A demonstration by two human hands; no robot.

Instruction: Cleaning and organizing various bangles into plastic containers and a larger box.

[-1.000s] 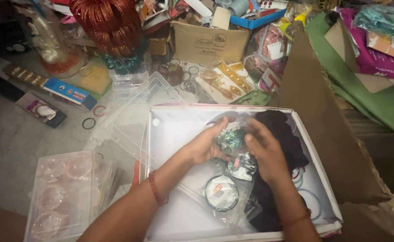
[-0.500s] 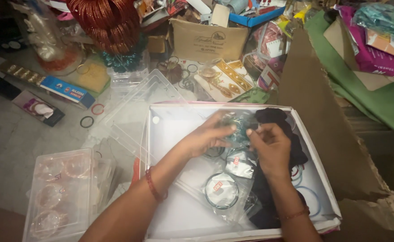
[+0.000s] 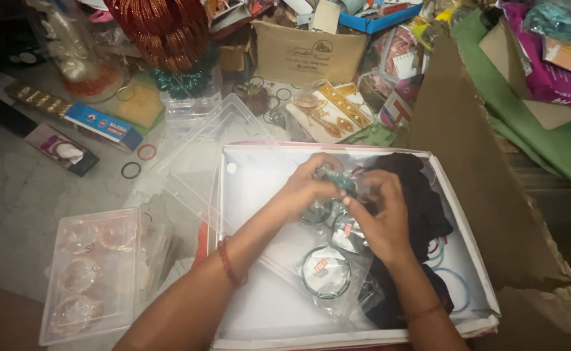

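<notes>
Both my hands meet over a shallow white box (image 3: 259, 312). My left hand (image 3: 305, 190) and my right hand (image 3: 380, 218) together grip a small clear packet of teal bangles (image 3: 339, 181), held just above the box. Under them lie more clear packets, one with a dark green bangle and a red tag (image 3: 324, 272). A black cloth (image 3: 422, 208) fills the box's right side, with thin blue bangles (image 3: 457, 286) beside it.
A clear plastic case with pink bangles (image 3: 94, 270) sits at the left, a clear lid (image 3: 198, 162) beside the box. Loose rings (image 3: 146, 153), a blue carton (image 3: 103, 125), a red bangle stack (image 3: 165, 29) and jewellery cards (image 3: 334, 114) lie behind. A brown cardboard flap (image 3: 477, 162) stands at the right.
My hands have drawn closer together and shifted slightly toward the box's far edge, turning the teal bangle packet between the fingers. The view has tilted a little.
</notes>
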